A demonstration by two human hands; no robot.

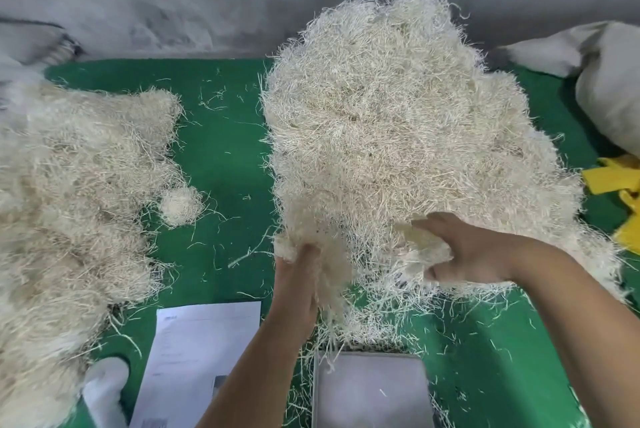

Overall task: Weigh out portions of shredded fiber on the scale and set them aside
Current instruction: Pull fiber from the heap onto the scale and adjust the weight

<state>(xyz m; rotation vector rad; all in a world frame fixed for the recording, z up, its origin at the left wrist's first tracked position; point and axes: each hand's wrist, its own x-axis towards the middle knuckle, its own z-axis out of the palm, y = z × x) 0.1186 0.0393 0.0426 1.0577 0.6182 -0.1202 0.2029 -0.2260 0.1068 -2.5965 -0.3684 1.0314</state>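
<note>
Landmark: the scale [370, 389], a grey flat pan at the near edge of the green tabletop [228, 150].

Main heap [398, 137] of pale shredded fiber rises just behind the scale and fills the middle of the view. Its near fringe spills down to the pan's far rim. The pan itself is almost bare, a stray strand or two.

Left hand [299, 275]: above the scale's far left corner, fingers curled round a tuft [329, 265] at the heap's near edge. Strands trail from the fist toward the pan.

Right hand [464, 247]: behind and right of the scale, fingers closed on a second clump [422, 247] in the heap's front face. Both hands grip fiber; neither clump looks free of the heap yet.

Second pile [69, 185]: far left of the scale, with a small ball [181, 206] of fiber beside it. Likely the set-aside portions, though that is a guess.

Handling, as judged: very light, springy, loose. Strands tangle, so a pull drags neighbours along and sheds bits; litter across the tabletop agrees with that. Best taken by a full-hand grab deep into the near edge, then teased apart rather than yanked. Fine trimming by pinching off small wisps.

Papers [194, 358] lie left of the scale; something yellow [620, 192] far right; a grey sack [602, 81] right and behind.
</note>
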